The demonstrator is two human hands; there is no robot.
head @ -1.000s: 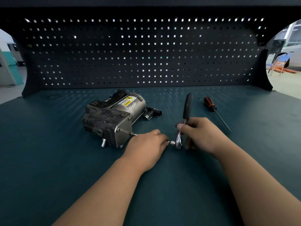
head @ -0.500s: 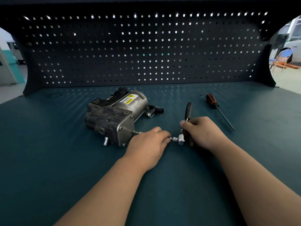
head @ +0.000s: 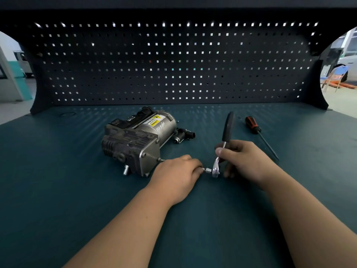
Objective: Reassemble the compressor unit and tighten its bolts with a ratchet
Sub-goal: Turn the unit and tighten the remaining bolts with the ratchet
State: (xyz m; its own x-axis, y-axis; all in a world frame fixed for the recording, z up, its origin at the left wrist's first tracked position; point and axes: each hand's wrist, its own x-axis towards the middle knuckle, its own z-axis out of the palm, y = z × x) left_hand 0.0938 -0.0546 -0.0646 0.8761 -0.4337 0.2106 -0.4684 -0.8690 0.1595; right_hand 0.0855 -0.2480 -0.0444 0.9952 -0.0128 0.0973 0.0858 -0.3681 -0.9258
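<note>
Head view: right hand [head: 245, 161] grip pinching ratchet [head: 222, 146]; left hand [head: 173, 176] fingertips pinching socket [head: 208, 170].

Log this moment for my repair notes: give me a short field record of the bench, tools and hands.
compressor unit: on the green bench, long bolt protruding from its near corner
ratchet: handle upright, head low
right hand: grips the ratchet
left hand: holds the extension at the ratchet's socket
screwdriver: lying unused, right of the ratchet
small black fitting: beside the compressor unit
</note>
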